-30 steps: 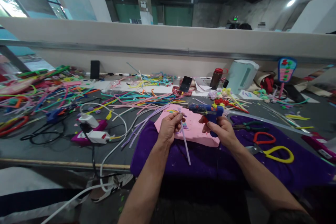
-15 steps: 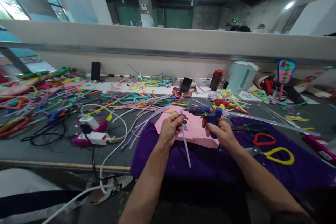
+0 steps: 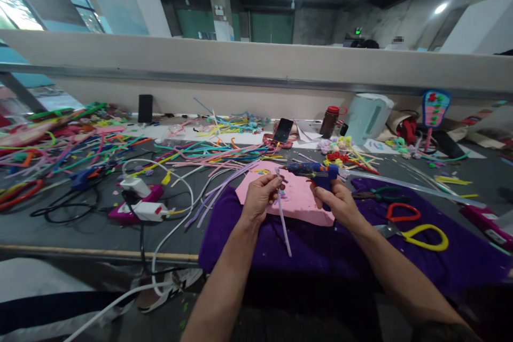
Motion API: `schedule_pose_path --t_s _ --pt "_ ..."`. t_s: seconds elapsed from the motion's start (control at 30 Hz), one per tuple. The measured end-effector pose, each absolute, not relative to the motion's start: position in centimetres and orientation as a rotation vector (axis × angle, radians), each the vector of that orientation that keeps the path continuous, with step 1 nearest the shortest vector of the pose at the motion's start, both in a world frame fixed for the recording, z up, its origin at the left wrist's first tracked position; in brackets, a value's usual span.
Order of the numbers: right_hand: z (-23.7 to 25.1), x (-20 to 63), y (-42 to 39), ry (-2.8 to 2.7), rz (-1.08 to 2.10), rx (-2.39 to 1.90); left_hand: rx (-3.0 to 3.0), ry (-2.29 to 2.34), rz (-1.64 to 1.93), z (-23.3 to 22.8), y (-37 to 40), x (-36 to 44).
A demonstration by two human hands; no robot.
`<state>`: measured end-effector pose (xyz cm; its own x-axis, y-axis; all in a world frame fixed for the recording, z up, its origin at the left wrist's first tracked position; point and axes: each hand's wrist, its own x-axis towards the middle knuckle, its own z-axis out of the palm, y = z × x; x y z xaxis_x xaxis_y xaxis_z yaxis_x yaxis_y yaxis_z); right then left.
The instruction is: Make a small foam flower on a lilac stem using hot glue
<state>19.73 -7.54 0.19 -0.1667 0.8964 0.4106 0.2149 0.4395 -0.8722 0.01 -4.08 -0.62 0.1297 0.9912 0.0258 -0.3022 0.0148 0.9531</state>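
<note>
My left hand [image 3: 259,196] pinches a pale lilac pipe cleaner [image 3: 284,221] near its top end; the stem hangs down toward me over a purple cloth [image 3: 240,235]. My right hand [image 3: 335,199] grips a blue hot glue gun [image 3: 316,172] whose nozzle points left at the top end of the pipe cleaner. Both hands hover above a pink foam sheet [image 3: 300,206] that lies on the cloth.
Heaps of coloured pipe cleaners [image 3: 200,149] cover the grey table. A white power strip [image 3: 146,208] with cables lies left. Yellow-handled scissors [image 3: 425,235], a red loop [image 3: 403,212] and green pliers [image 3: 377,192] lie right. A phone [image 3: 283,129], a bottle [image 3: 329,120] and a kettle [image 3: 366,116] stand behind.
The glue gun has shifted slightly left and up, so its nozzle is closer to the pipe cleaner's top end. My left hand has barely moved.
</note>
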Motion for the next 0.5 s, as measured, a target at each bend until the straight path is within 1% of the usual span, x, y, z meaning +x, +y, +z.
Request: schedule_pose_path --t_s 0.37,0.5 --pt "-0.22 20.05 -7.45 -1.687 0.749 -1.056 1.075 0.885 1.235 -0.88 -4.01 0.05" --pt "-0.06 20.01 -7.44 -1.660 0.784 -1.008 1.079 0.872 1.236 -0.92 -3.99 0.06"
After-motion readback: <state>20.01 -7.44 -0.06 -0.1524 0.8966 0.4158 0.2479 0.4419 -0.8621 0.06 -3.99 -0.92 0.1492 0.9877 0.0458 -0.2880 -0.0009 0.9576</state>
